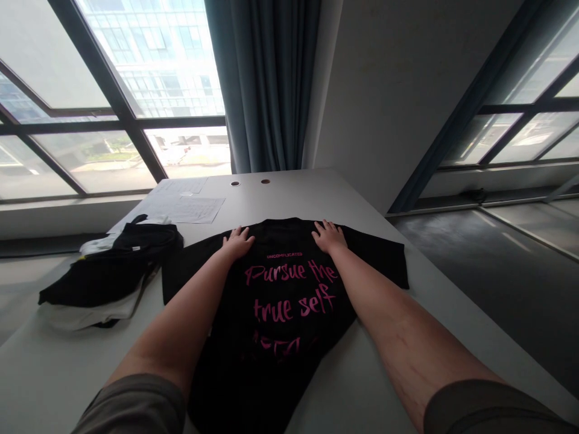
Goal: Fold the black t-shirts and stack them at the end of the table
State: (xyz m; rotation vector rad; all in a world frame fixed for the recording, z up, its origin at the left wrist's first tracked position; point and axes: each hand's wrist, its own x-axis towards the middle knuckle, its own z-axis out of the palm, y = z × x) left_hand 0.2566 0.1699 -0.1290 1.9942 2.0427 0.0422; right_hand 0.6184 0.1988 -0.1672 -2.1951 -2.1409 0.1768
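A black T-shirt (289, 241) lies spread out on the table, its collar at the far side and its sleeves out to both sides. Pink lettering reads "Uncomplicated" and "Pursue the true self", with a further line partly lost in folds. My left hand (238, 242) rests flat on the shirt near the left shoulder, fingers apart. On the right shoulder lies my right hand (329, 235), likewise flat with its fingers spread. Both forearms reach over the shirt and cover parts of its sides. The lower part of the shirt runs toward me and out of view.
The pale table (307, 193) has two cable holes near its far edge. Left of the shirt sits a pile of folded clothes (108, 271), black and white. Behind it lie paper sheets (194, 208). A curtain (271, 84) and windows (149, 60) stand beyond.
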